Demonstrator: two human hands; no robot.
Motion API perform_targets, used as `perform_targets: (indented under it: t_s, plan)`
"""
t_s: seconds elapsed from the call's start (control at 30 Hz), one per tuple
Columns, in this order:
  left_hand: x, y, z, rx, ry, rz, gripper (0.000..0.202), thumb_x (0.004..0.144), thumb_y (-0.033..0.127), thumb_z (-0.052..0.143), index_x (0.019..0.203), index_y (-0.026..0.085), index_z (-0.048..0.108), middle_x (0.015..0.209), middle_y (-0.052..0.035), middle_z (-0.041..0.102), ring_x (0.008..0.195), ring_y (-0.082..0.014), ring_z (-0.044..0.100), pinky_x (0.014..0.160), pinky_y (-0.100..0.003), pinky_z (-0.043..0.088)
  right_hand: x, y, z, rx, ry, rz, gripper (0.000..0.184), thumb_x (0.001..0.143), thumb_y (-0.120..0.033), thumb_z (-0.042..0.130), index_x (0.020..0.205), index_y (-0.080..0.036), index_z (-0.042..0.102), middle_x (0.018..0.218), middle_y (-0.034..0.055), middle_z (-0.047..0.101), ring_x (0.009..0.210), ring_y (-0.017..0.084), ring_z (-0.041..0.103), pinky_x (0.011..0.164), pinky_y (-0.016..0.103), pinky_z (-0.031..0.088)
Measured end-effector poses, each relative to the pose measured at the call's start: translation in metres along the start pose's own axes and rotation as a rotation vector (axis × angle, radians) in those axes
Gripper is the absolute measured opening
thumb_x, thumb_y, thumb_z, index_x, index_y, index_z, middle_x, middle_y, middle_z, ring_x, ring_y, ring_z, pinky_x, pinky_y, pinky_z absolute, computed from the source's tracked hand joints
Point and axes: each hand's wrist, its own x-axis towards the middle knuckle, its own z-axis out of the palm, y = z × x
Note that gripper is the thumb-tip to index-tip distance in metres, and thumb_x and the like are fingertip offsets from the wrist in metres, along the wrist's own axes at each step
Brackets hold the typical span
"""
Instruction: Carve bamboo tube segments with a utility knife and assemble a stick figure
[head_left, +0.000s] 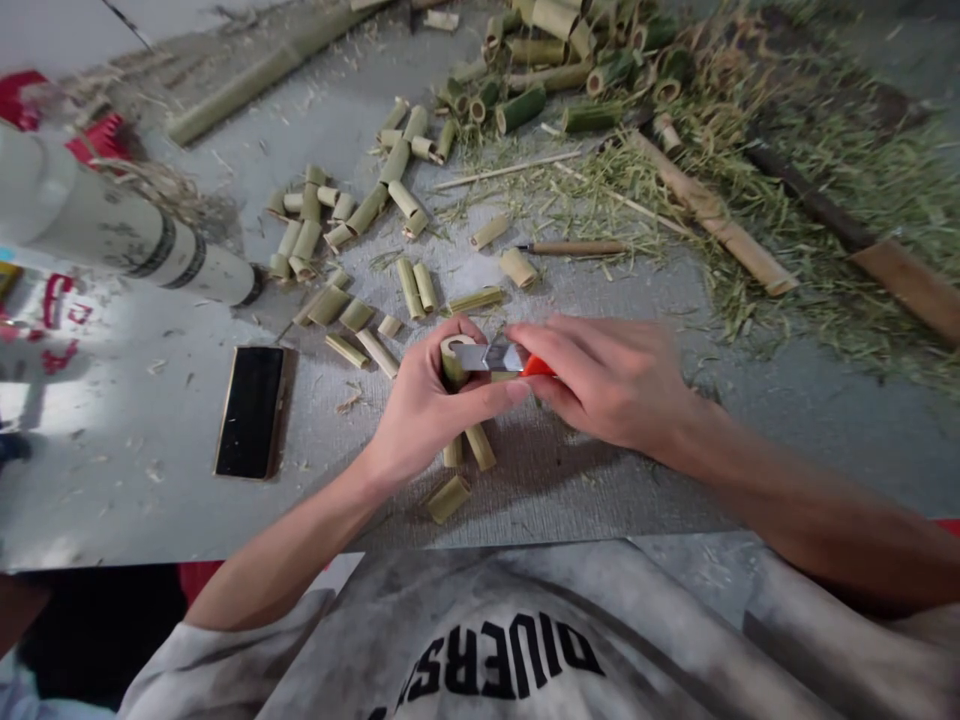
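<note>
I am holding a short bamboo section [453, 372] in my left grip [420, 400], which is curling snugly around it, its open end facing up above the counter [150, 510]. My right grip [607, 380] is closing firmly on an orange-handled utility knife [537, 367], and the blade [474, 357] is lying across the rim of that open end. As I am judging it, I am working on the cutting step, splitting or trimming this one piece. My fingers are hiding part of the contact, so I cannot tell whether the edge is biting into the wall or merely resting on it. The next move is calling, I think, for a steady hold on the section, even pressure through the blade, and care with my left thumb [491, 398], which is stretching close alongside the knife. A few cut bamboo pieces [448, 499] are lying just below my left grip, more loose pieces [367, 212] are lying beyond it, and a phone [250, 412] is resting off to my left.
</note>
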Motion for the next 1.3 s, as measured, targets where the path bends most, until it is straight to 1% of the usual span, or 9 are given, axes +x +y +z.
perform_targets:
  t_s: [0.1,0.27,0.43,0.57,0.7,0.8,0.97,1.1,1.3]
  plan:
    - [0.002,0.005,0.001,0.023,-0.013,0.048,0.048,0.079,0.031,0.105,0.091,0.023,0.059,0.073,0.0075,0.045,0.064,-0.0083,0.033,0.055,-0.025,0.027,0.002,0.001,0.001,0.017,-0.018,-0.055,0.030,0.121,-0.033,0.049,0.119,-0.014,0.072,0.092,0.0037,0.079,0.072,0.016,0.068,0.067,0.032,0.044]
    - [0.005,0.009,0.003,0.147,-0.020,0.134,0.049,0.078,0.037,0.105,0.086,0.022,0.059,0.073,0.0067,0.048,0.064,-0.0087,0.036,0.057,-0.026,0.029,0.004,0.000,-0.002,0.012,-0.038,-0.084,0.030,0.121,-0.035,0.050,0.119,-0.015,0.072,0.087,0.0017,0.075,0.070,0.015,0.065,0.068,0.032,0.044]
    - [0.001,0.001,0.004,0.111,0.049,0.086,0.049,0.083,0.046,0.101,0.086,0.022,0.058,0.071,0.0065,0.044,0.064,-0.0099,0.033,0.057,-0.028,0.027,0.002,-0.007,-0.001,-0.073,0.000,-0.045,0.028,0.119,-0.036,0.057,0.123,-0.013,0.073,0.088,0.0033,0.076,0.074,0.016,0.068,0.069,0.033,0.044]
    - [-0.003,-0.006,0.007,0.082,0.103,0.019,0.054,0.096,0.053,0.089,0.079,0.022,0.049,0.069,0.0066,0.034,0.063,-0.0100,0.028,0.057,-0.029,0.025,-0.002,-0.007,0.001,-0.064,-0.003,0.085,0.033,0.120,-0.037,0.054,0.133,-0.013,0.072,0.096,0.0053,0.082,0.076,0.016,0.072,0.067,0.032,0.044]
    - [-0.003,-0.002,0.006,0.053,0.032,0.022,0.046,0.093,0.045,0.093,0.086,0.023,0.054,0.073,0.0063,0.042,0.065,-0.0095,0.036,0.059,-0.027,0.032,-0.003,0.002,-0.003,-0.039,-0.022,0.196,0.038,0.121,-0.042,0.049,0.141,-0.018,0.070,0.101,0.0055,0.085,0.082,0.017,0.076,0.068,0.031,0.046]
    - [0.001,0.002,0.004,-0.010,0.007,-0.009,0.050,0.083,0.039,0.101,0.101,0.026,0.056,0.076,0.0075,0.047,0.064,-0.0088,0.040,0.058,-0.024,0.037,-0.002,0.008,-0.005,0.005,-0.057,0.089,0.037,0.121,-0.043,0.049,0.135,-0.018,0.071,0.101,0.0062,0.084,0.081,0.018,0.075,0.068,0.031,0.046]
    - [0.006,0.007,0.004,-0.004,0.031,0.011,0.065,0.071,0.029,0.106,0.110,0.026,0.054,0.087,0.0070,0.055,0.070,-0.0077,0.051,0.060,-0.021,0.043,0.001,0.009,-0.001,0.042,-0.109,-0.078,0.031,0.120,-0.038,0.050,0.119,-0.017,0.073,0.093,0.0047,0.081,0.074,0.016,0.070,0.066,0.032,0.043]
    - [0.006,0.008,0.005,0.067,0.015,0.032,0.064,0.075,0.020,0.100,0.117,0.026,0.051,0.087,0.0079,0.055,0.071,-0.0081,0.052,0.062,-0.021,0.045,0.002,0.010,0.002,0.055,-0.149,-0.106,0.029,0.118,-0.029,0.048,0.116,-0.016,0.073,0.091,0.0043,0.079,0.073,0.016,0.068,0.066,0.032,0.041]
    - [0.004,0.010,0.001,0.203,-0.015,0.036,0.050,0.083,0.019,0.094,0.115,0.025,0.056,0.097,0.0034,0.057,0.081,-0.0115,0.054,0.072,-0.025,0.046,0.002,0.013,0.001,0.049,-0.176,-0.108,0.028,0.118,-0.028,0.048,0.113,-0.017,0.073,0.086,0.0027,0.076,0.071,0.016,0.065,0.066,0.033,0.037]
